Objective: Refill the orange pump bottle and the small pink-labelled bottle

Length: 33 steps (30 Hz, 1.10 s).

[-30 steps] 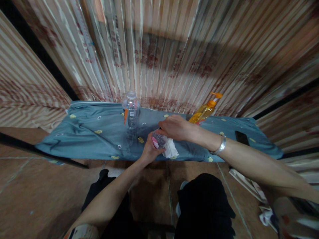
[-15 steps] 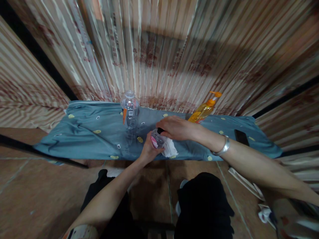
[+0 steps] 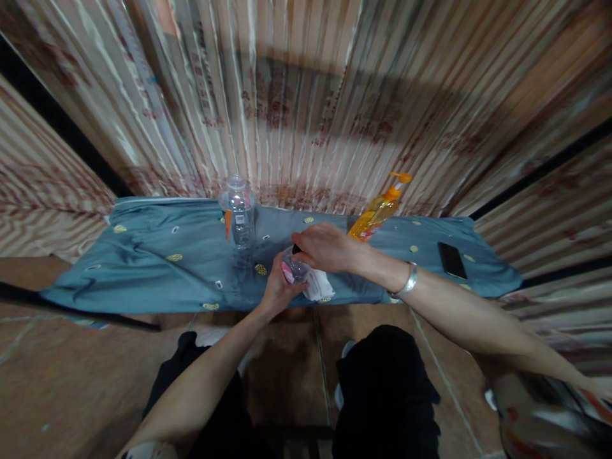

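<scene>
My left hand is wrapped round a small clear bottle with a pink patch on its side. My right hand reaches over from the right, its fingers closed on the bottle's black cap. Whether the cap is loose from the neck I cannot tell. Just right of the bottle, a crumpled white cloth or tissue lies on the blue-green sheet. Behind my right hand stands a pump bottle of yellow liquid with an orange top.
A large clear plastic bottle without a cap stands left of my hands. A black phone lies at the right of the sheet. Striped curtains hang right behind, and dark poles slant at both sides.
The view has shifted a little, so everything sits slightly further left and the phone shows fully. Both hands keep their hold on the small bottle and its cap.
</scene>
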Available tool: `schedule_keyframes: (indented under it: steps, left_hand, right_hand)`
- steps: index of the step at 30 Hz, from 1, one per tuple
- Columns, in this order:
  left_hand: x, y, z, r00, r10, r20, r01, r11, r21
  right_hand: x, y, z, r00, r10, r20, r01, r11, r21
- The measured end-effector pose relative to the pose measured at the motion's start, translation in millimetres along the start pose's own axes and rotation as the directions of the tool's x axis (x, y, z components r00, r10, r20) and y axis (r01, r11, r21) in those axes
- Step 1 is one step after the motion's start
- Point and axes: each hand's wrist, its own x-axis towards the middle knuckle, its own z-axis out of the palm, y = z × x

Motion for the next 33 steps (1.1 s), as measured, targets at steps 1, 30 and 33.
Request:
schedule_keyframes:
  steps: [1,30,33]
  left_hand:
    - [0.4,2.0,-0.8,1.0,0.001,0.0,-0.001,1.0,0.005]
    - [5.5,44.8,52.5,0.951,0.032,0.306,-0.009,0.997,-0.075]
    - [17.9,34.4,92.2,0.943,0.028,0.331,0.004,0.996,-0.094]
  right_hand:
    - [-0.5,0.3,1.8,1.0,0.015,-0.018,-0.014,1.0,0.013]
    - [-75.0,43.8,92.7,0.796,0.53,-0.291,-0.112,0.602,0.791]
    - [-93.5,77.8,101.1,0.831,0.493,-0.257,-0.139,0.631,0.763]
